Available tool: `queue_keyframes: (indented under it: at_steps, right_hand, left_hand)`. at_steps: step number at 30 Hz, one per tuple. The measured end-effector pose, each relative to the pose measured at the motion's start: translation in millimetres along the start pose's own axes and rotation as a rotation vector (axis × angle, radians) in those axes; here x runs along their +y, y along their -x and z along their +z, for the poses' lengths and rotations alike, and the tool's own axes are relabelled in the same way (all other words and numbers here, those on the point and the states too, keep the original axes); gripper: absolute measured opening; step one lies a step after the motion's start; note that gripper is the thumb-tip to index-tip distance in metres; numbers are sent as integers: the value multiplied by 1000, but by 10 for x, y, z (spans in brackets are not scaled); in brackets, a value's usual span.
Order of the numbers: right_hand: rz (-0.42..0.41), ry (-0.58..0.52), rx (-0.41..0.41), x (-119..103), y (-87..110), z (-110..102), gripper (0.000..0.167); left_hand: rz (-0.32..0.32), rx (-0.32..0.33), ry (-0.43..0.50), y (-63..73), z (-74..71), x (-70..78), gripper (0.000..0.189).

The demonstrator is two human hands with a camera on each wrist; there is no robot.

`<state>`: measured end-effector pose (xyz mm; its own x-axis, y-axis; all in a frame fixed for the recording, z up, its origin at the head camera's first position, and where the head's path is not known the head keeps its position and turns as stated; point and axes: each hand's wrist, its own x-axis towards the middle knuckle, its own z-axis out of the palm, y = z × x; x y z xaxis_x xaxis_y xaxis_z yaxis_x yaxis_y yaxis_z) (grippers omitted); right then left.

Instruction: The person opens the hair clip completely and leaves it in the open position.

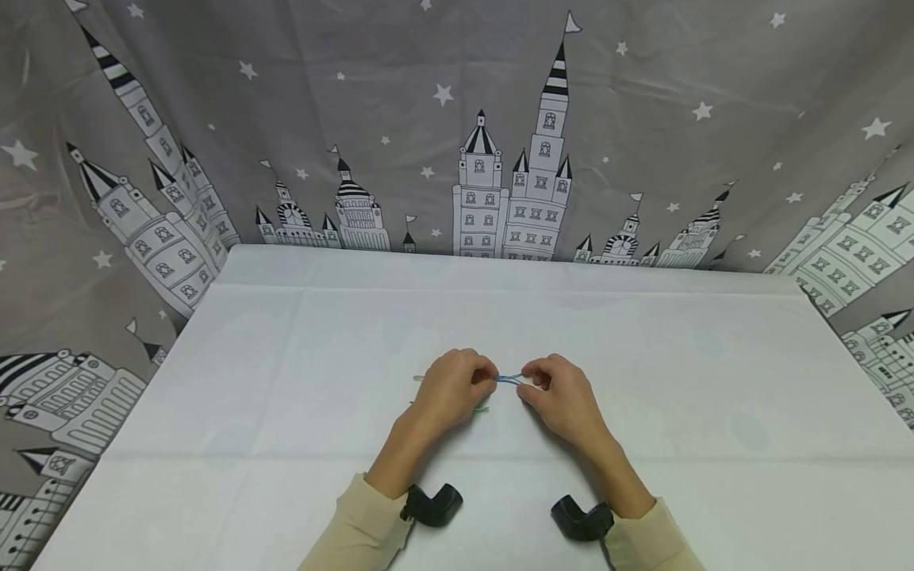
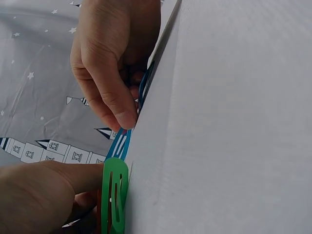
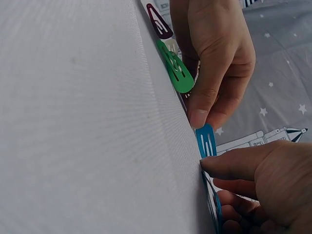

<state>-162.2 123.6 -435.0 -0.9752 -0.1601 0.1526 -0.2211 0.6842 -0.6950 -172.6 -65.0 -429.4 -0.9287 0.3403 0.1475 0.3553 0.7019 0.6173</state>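
Note:
A blue snap hair clip (image 1: 508, 379) spans the gap between the two hands, just above the white table. My left hand (image 1: 457, 388) pinches one end between thumb and fingers. At the other end my right hand (image 1: 562, 398) pinches with thumb and fingertips. In the right wrist view the slotted blue body (image 3: 206, 140) shows between both thumbs. Another blue strip (image 3: 213, 202) runs below the right thumb; I cannot tell if it belongs to the same clip. Beside my left hand lie a green hair clip (image 3: 178, 73) and a dark purple hair clip (image 3: 159, 22).
The table (image 1: 643, 349) has a white cover with fold lines. A pale clip end (image 1: 418, 378) shows past the left hand, mostly hidden. Behind the table hangs a grey curtain (image 1: 400, 119) printed with castles and stars. Black devices (image 1: 434, 505) sit at both wrists.

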Motion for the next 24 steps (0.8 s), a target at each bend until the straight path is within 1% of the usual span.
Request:
queue_keyframes:
  at_steps: [10,17,24]
  right_hand:
    - [-5,-24,-6,11,3,-8,16]
    - [-17,-44,-7,16,-3,-19,15]
    - [-16,-51,-11,37,-2,-16,15]
  left_hand:
    - [-7,-29,16,-1,-17,-11,7]
    - [-6,-31,25,-3,-27,-16,7]
    - [-20,-40,41,4,-28,-9,9]
